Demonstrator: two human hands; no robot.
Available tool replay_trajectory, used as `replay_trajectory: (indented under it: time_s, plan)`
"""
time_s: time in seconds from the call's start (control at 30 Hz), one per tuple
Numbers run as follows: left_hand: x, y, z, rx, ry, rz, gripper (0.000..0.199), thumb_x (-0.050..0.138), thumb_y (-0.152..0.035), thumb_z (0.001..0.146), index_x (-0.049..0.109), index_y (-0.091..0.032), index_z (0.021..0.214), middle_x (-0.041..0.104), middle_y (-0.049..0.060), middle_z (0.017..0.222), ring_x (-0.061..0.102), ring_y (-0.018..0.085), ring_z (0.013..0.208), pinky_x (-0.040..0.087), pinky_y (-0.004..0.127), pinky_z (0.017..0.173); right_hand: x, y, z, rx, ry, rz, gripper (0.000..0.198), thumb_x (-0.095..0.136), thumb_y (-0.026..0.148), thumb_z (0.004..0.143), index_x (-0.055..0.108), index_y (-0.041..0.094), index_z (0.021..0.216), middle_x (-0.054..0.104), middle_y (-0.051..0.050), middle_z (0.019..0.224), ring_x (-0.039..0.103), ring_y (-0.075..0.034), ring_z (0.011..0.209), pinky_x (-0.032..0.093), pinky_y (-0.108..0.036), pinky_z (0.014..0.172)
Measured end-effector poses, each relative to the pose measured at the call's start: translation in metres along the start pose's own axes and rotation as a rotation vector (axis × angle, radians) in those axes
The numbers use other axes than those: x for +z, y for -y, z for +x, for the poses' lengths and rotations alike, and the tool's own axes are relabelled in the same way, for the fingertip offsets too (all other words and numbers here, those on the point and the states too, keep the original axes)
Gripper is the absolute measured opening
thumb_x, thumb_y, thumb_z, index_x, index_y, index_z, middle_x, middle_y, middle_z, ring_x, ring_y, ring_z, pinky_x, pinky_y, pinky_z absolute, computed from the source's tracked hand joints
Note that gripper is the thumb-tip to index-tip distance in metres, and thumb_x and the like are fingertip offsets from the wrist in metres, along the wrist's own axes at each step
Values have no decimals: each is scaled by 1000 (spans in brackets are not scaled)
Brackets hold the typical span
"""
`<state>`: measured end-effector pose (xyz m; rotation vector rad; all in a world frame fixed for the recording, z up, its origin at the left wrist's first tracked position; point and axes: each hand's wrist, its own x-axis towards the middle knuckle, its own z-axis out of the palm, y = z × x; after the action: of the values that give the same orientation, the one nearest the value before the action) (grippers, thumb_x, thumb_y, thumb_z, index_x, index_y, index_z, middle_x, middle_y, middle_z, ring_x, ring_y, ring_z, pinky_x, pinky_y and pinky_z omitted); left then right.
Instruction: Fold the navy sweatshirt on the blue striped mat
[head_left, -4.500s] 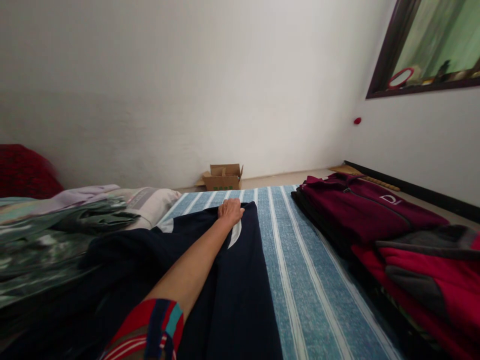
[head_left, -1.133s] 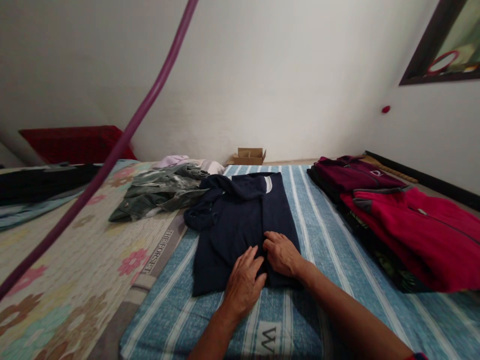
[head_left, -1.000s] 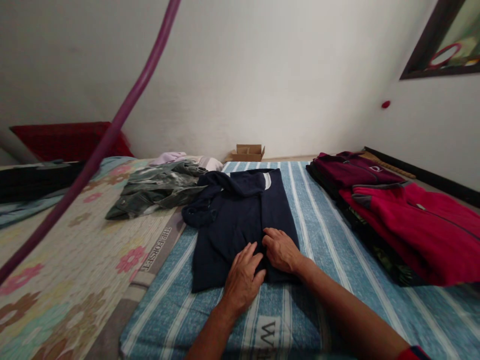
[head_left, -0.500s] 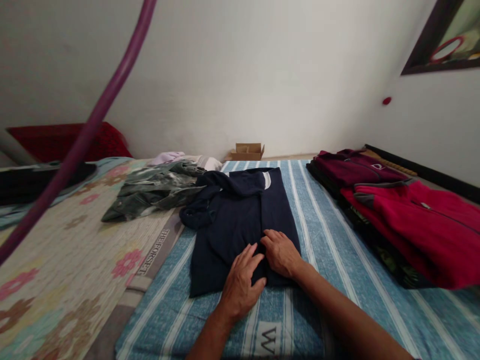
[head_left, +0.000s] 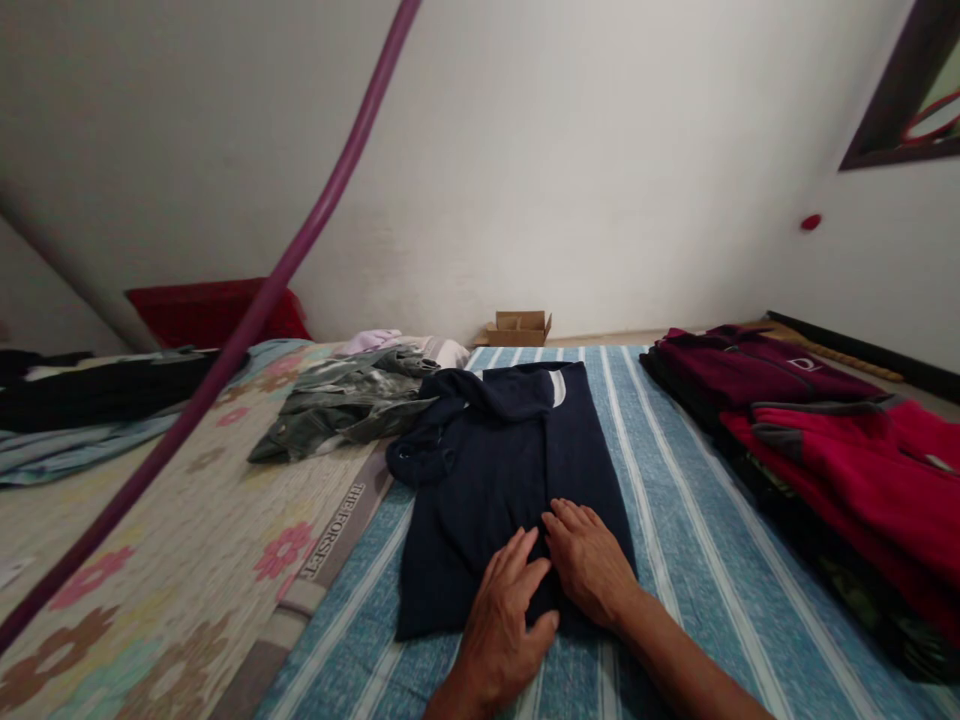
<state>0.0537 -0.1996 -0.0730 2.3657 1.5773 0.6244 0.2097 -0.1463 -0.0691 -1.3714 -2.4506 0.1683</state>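
A dark navy long-sleeved top [head_left: 487, 480] lies partly folded on the blue striped bedsheet [head_left: 682, 540]. One side is turned inward, and a sleeve is bunched at its far left. Near the far edge shows a white patch. My left hand [head_left: 506, 615] rests on the near part of the top, fingers and thumb spread. Just to its right, my right hand [head_left: 589, 560] lies flat over the folded-in side, fingers stretched out and side by side. Neither hand grips the cloth.
Crumpled grey-green clothing [head_left: 352, 395] touches the sleeve side on a floral sheet [head_left: 202, 530]. Stacked at right are a maroon garment [head_left: 757, 365] and a red one [head_left: 877, 460]. A small cardboard box [head_left: 521, 328] stands by the wall. A purple pole [head_left: 300, 245] crosses the left foreground.
My view has shifted, so everything appears lower and further right. Both hands stay on the navy top, and my right hand looks flatter with its fingers straighter.
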Motion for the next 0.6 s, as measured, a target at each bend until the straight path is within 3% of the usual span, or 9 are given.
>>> replay_trajectory:
  time_s: [0.3,0.6]
  plan:
    - [-5,-4,0,-33,51,8,47,58,-17,65,59,-20,112,41,10,141,33,27,132,32,50,107,3,1,1,0,-10,-3,34,34,17,91,55,17,117,50,-12,131,42,-26,123,31,-42,101]
    - [-1,3,0,9,8,17,47,59,-18,64,60,-20,111,45,9,138,38,28,129,36,49,104,2,3,0,25,-13,17,36,35,14,89,54,17,120,49,-11,133,40,-25,125,28,-40,103]
